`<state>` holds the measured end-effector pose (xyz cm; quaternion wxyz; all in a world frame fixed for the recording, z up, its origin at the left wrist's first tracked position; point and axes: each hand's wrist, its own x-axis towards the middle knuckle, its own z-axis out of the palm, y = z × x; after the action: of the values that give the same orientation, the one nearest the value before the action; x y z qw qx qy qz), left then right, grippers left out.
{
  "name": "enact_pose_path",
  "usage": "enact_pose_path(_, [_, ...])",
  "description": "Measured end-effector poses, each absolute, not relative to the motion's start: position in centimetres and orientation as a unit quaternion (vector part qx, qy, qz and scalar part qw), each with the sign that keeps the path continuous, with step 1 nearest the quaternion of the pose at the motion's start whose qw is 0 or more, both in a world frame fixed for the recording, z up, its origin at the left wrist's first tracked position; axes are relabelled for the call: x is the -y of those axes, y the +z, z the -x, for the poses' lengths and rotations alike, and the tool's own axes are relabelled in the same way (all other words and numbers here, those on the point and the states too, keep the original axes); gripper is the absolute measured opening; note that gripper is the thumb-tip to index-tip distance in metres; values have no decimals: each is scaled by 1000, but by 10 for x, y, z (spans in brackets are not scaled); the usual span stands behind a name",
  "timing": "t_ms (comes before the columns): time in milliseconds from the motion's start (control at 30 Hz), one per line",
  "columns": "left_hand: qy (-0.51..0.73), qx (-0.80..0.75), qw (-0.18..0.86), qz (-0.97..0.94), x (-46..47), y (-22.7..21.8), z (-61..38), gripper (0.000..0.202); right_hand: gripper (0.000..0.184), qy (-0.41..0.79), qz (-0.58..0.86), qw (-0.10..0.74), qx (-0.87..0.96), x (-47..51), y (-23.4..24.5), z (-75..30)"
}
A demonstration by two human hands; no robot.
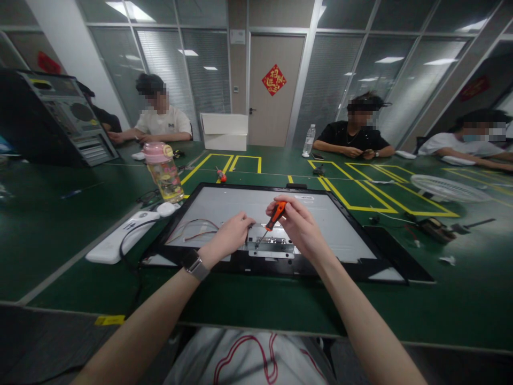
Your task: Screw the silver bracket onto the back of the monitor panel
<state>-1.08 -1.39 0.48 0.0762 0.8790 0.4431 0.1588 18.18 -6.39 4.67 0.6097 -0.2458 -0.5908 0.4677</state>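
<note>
screwdriver slanted onto a bracket

head view: the right hand [298, 224] gripped the orange handle of a screwdriver [276, 214]. its long axis slanted, tip down toward the left hand [228, 235], on a grey metal bracket [270, 247] on a flat panel [340, 230]. the left hand lay curled at the bracket's edge, its hold unclear. the table [280, 305] was matte green in a glass-walled office.

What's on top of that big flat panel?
A small metal plate near its front edge, loose coloured wires at the left. The right hand holds an orange screwdriver on the plate; the left hand hides what lies beneath it.
</note>
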Motion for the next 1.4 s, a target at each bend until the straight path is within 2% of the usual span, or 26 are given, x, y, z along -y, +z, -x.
enact_pose_path(567, [155, -442, 75, -880, 14, 5, 11, 38, 18, 438, 259, 622, 595, 61, 43, -181])
enact_pose_path(733, [160, -440, 74, -881, 14, 4, 11, 38, 27, 445, 262, 601, 610, 63, 44, -182])
enact_pose_path(833, [157, -442, 71, -881, 13, 4, 11, 38, 26, 423, 272, 598, 624, 65, 46, -185])
enact_pose_path(1000, [154, -442, 64, -881, 13, 4, 11, 39, 33, 391, 291, 552, 677, 66, 49, -192])
enact_pose_path(1167, [153, -445, 71, -880, 15, 6, 10, 39, 29, 247, 350, 599, 677, 66, 47, -189])
enact_pose_path(1300, [156, -443, 78, -879, 14, 6, 10, 39, 32, 281, 325, 588, 685, 67, 46, -185])
enact_pose_path(1400, [163, -439, 78, -880, 13, 3, 10, 39, 30, 251, 350, 629, 647, 68, 46, -184])
